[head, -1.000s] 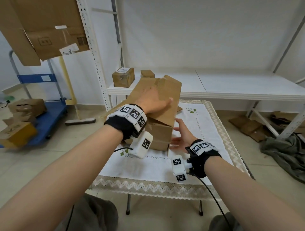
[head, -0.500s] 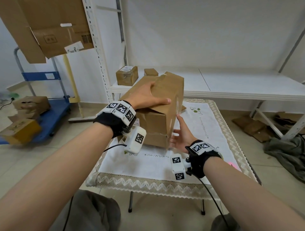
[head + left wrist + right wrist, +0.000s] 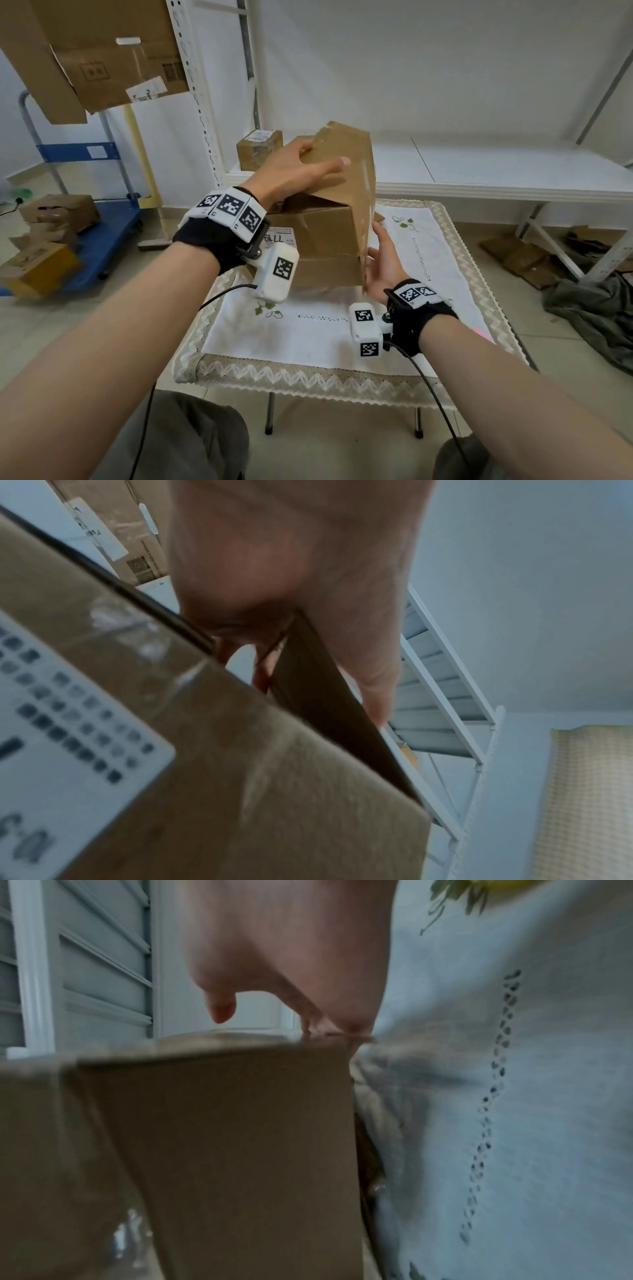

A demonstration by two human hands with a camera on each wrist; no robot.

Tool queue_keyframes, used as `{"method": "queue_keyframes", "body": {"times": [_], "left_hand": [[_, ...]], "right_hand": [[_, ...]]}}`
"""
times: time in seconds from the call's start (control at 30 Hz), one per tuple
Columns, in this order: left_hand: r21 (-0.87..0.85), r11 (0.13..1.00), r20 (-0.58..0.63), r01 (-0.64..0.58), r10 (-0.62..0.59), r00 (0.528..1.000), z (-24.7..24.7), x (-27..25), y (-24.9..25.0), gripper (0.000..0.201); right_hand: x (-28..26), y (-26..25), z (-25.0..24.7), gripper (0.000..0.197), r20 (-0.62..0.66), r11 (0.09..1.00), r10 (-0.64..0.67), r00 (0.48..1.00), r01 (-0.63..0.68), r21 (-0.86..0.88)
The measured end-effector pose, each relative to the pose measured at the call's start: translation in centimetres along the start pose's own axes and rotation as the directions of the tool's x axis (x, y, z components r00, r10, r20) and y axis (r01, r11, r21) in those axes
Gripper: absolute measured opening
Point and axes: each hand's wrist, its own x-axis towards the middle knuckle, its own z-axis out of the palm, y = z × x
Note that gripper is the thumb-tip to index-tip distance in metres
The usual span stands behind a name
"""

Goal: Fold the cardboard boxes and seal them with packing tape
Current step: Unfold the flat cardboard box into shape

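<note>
A brown cardboard box [image 3: 325, 233] stands tilted on the small table's white embroidered cloth [image 3: 428, 257], with a white shipping label [image 3: 279, 238] on its left face. My left hand [image 3: 301, 171] grips the box's raised top flap. In the left wrist view the flap's edge [image 3: 342, 710] runs between the thumb and the fingers of that hand [image 3: 291, 561]. My right hand [image 3: 383, 260] is open, its straight fingers lying against the box's right side near the bottom corner. The right wrist view has the box [image 3: 222, 1123] just below that hand [image 3: 291, 947]. No tape is in view.
A white shelf [image 3: 496, 171] runs behind the table, with small taped boxes [image 3: 258, 149] at its left end. A blue cart [image 3: 96, 233] carrying boxes stands left. Large cardboard [image 3: 96, 51] hangs upper left. Flattened cardboard [image 3: 524, 257] and a grey cloth [image 3: 599, 308] lie on the floor right.
The box has been tipped up from lying low to more upright. My left hand shifted from flat on its top to gripping the flap, and my right hand moved in against the side.
</note>
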Motion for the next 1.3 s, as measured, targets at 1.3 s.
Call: {"method": "queue_keyframes", "body": {"times": [1.3], "left_hand": [[-0.706,0.449,0.363,0.547,-0.434,0.824,6.3,-5.9,-11.9,0.062]], "right_hand": [[1.3,-0.2,-6.3,0.082,-0.083,0.954,0.025,0.996,-0.049,-0.296]]}}
